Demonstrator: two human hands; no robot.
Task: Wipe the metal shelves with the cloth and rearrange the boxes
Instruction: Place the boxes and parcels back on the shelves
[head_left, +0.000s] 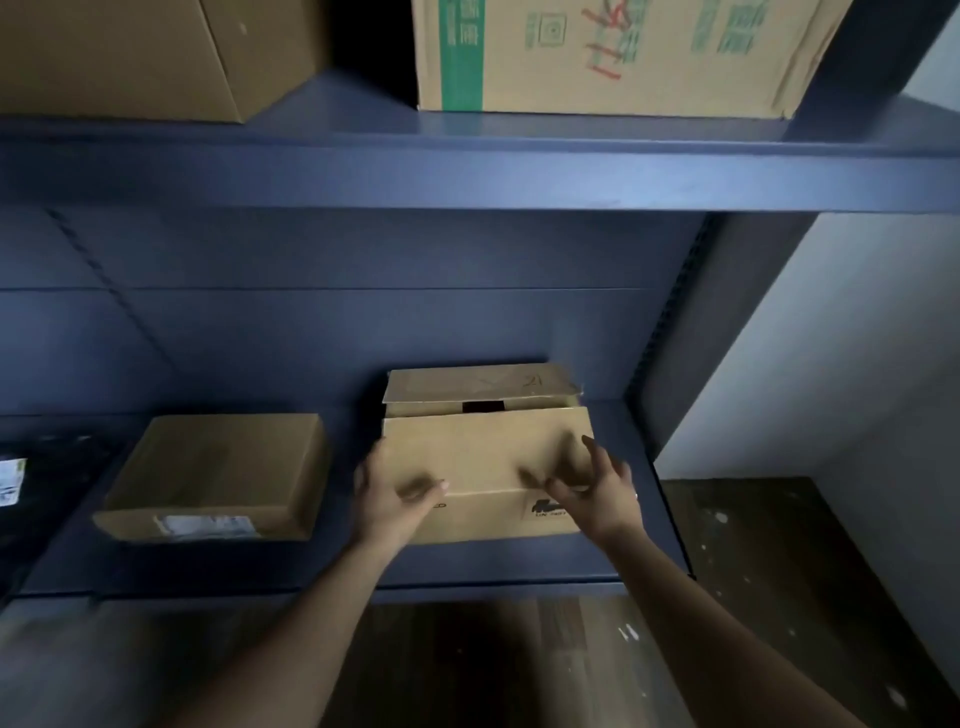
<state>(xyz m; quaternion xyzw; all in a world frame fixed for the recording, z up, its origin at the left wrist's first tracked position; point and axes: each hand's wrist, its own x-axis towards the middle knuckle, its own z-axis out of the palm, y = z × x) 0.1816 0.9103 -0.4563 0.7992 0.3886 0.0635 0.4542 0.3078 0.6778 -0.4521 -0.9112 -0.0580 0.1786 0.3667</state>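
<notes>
A brown cardboard box (483, 457) sits on the dark blue metal lower shelf (519, 564), right of centre. My left hand (389, 501) is at its front left corner, thumb lying over the top edge, fingers loose. My right hand (592, 491) hovers at the front right corner with its fingers spread over the box top. Both hands are motion-blurred. Directly behind this box stands a second cardboard box (478, 384) against the back panel. A flat cardboard box (218, 467) lies to the left on the same shelf. No cloth is in view.
The upper shelf (467, 171) carries a plain carton (130, 52) on the left and a green-printed carton (613, 52) on the right. A dark item with a white label (10, 480) sits at the lower shelf's far left. A pale wall (831, 364) and a speckled floor (779, 545) lie to the right.
</notes>
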